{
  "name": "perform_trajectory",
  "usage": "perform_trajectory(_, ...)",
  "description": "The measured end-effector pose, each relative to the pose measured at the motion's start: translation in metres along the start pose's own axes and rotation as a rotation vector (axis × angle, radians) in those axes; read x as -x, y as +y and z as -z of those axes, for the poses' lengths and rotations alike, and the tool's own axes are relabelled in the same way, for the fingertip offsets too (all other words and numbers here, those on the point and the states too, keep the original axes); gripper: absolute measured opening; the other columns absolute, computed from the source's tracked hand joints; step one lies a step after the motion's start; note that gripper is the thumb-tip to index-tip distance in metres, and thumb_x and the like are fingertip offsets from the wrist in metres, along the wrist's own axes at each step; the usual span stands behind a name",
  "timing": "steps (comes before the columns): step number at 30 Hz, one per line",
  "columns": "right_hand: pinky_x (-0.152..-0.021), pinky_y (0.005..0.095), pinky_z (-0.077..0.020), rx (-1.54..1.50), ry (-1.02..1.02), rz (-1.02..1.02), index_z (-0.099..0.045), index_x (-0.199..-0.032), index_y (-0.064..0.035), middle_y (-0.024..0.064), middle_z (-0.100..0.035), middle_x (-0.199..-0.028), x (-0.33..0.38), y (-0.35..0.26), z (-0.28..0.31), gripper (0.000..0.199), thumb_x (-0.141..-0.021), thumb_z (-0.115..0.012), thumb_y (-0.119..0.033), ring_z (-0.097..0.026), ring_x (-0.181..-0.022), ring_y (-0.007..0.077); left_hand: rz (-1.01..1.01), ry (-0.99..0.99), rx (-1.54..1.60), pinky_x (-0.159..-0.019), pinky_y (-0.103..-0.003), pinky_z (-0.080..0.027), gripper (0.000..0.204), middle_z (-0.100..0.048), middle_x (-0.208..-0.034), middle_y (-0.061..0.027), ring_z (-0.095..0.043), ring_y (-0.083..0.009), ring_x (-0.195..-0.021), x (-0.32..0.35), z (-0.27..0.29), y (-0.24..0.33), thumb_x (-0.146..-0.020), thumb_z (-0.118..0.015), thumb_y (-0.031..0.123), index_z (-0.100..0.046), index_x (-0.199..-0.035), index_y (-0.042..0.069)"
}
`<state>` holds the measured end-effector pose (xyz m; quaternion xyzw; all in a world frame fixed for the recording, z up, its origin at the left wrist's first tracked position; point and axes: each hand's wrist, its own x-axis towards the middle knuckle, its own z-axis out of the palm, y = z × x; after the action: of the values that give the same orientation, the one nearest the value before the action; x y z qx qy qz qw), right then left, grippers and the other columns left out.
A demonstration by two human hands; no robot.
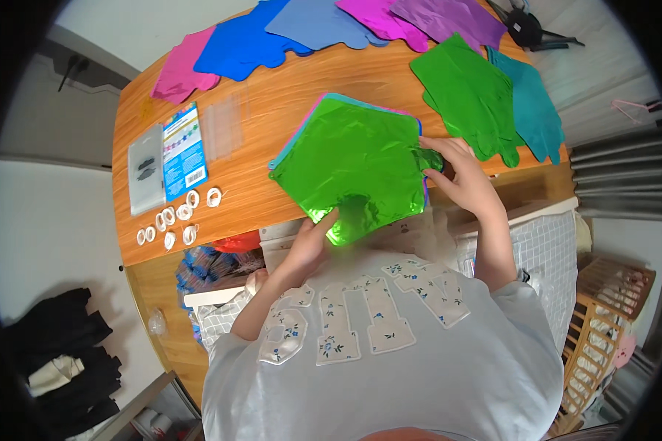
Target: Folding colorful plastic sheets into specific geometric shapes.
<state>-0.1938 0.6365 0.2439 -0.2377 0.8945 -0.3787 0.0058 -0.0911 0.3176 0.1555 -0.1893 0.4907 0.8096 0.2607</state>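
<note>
A stack of flat foil balloons with a shiny green one (349,162) on top lies over the near edge of the table. Pink, teal and blue edges of other foil sheets peek out beneath it. My left hand (310,241) pinches the stack's lower left edge, thumb on the green foil and fingers hidden below. At the right side, my right hand (460,175) grips a crumpled tab of dark green foil (426,158) between thumb and fingers.
Along the table's (265,191) far edge lie flat foil balloons: pink (184,66), blue (246,40), grey-blue (324,22), magenta (386,18), purple (452,18), green (471,95) and teal (533,103). A blue printed card (184,151), a clear bag (146,169) and several white ribbon rolls (184,212) sit left.
</note>
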Motion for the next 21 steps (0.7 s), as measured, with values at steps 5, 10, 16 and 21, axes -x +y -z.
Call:
perform_trajectory(5, -0.078, 0.0368, -0.0495, 0.013, -0.042, -0.026, -0.063, -0.135, -0.0095, 0.0097, -0.067, -0.123, 0.024, -0.021, 0.015, 0.055, -0.083, -0.080, -0.010, -0.059, -0.102, 0.0257, -0.039, -0.031, -0.056, -0.061, -0.031, -0.059, 0.036, -0.073, -0.105, -0.0107, -0.073, -0.0228, -0.078, 0.023, 0.001, 0.021, -0.111, -0.050, 0.027, -0.054, -0.134, -0.001)
perform_trajectory(10, -0.081, 0.0396, -0.0516, 0.103, -0.190, -0.228, -0.062, -0.130, -0.0077, 0.0128, -0.068, -0.119, 0.059, -0.032, 0.017, 0.056, -0.079, -0.084, -0.019, -0.063, -0.102, 0.0289, 0.001, -0.035, -0.060, -0.062, -0.037, -0.060, 0.034, -0.071, -0.109, -0.0139, -0.072, -0.0256, -0.081, 0.041, 0.024, 0.031, -0.110, -0.051, 0.026, -0.053, -0.132, 0.000)
perform_trajectory(16, -0.092, 0.0457, -0.0513, 0.093, -0.148, -0.371, -0.060, -0.127, -0.0046, 0.0178, -0.068, -0.120, 0.049, -0.061, -0.021, 0.059, -0.076, -0.084, -0.021, -0.064, -0.113, 0.0366, 0.027, 0.023, -0.155, -0.063, -0.040, -0.059, 0.037, -0.069, -0.117, -0.0160, -0.071, -0.0257, -0.086, 0.045, 0.023, 0.028, -0.111, -0.048, 0.027, -0.049, -0.137, 0.000)
perform_trajectory(21, -0.094, 0.0473, -0.0506, 0.073, -0.157, -0.483, -0.058, -0.128, -0.0036, 0.0201, -0.067, -0.119, 0.044, -0.071, -0.028, 0.056, -0.077, -0.080, -0.017, -0.063, -0.113, 0.0417, 0.140, -0.015, 0.078, -0.054, -0.033, -0.057, 0.041, -0.070, -0.106, -0.0149, -0.072, -0.0212, -0.074, 0.046, 0.024, 0.021, -0.110, -0.050, 0.033, -0.051, -0.135, 0.000)
